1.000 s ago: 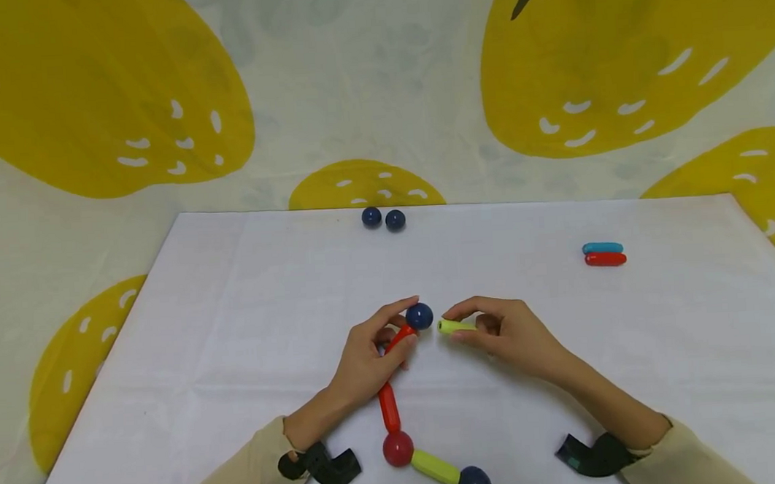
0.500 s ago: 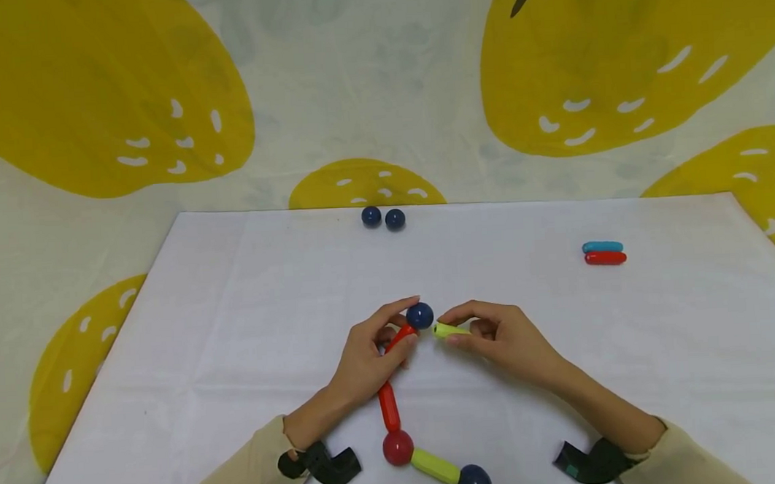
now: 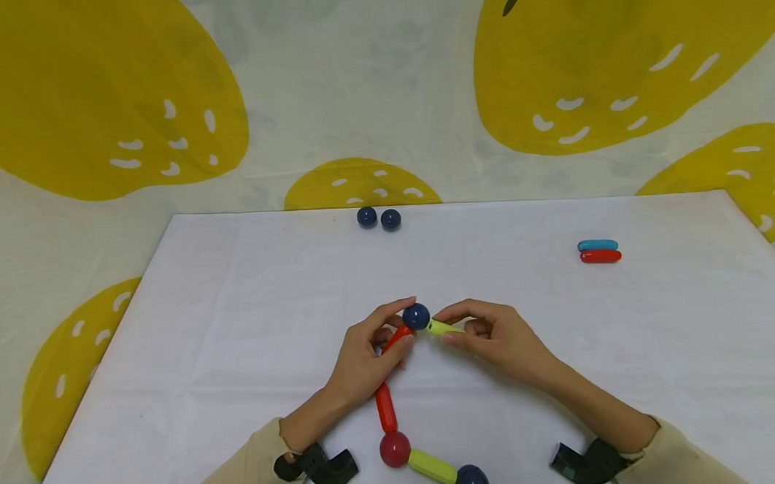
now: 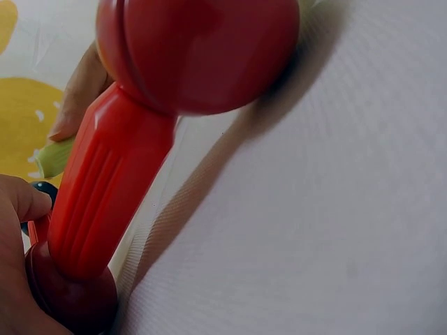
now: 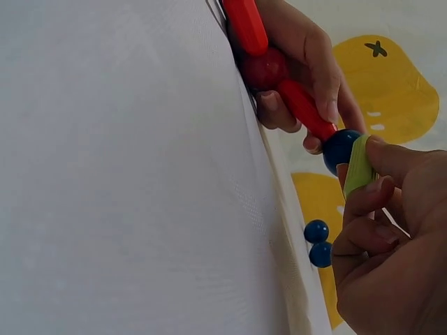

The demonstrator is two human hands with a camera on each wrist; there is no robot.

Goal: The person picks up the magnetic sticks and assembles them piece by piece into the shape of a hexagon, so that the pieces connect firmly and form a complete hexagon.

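Note:
My left hand (image 3: 363,354) grips a red toy rod (image 3: 397,337), with a navy ball (image 3: 416,316) on its far end and the index fingertip against that ball. Between thumb and fingers, my right hand (image 3: 504,337) pinches a yellow-green rod (image 3: 442,327). That rod's end is right at the navy ball; whether they touch I cannot tell. A dark red ball (image 5: 264,69) by the left palm joins the held rod to another red rod (image 3: 386,409). The chain runs on through a red ball (image 3: 395,449) and a second yellow-green rod (image 3: 433,467) to another navy ball (image 3: 472,482).
Two loose navy balls, one left (image 3: 366,217) and one right (image 3: 391,220), lie at the white table's (image 3: 264,278) far edge. At the back right, a blue rod (image 3: 597,245) lies against a red rod (image 3: 601,257). Behind hangs a cloth (image 3: 365,68) with yellow fruit shapes.
My right hand has brought the yellow-green rod left, up to the navy ball. The left hand and the chain keep their place; the whole head view shifts slightly.

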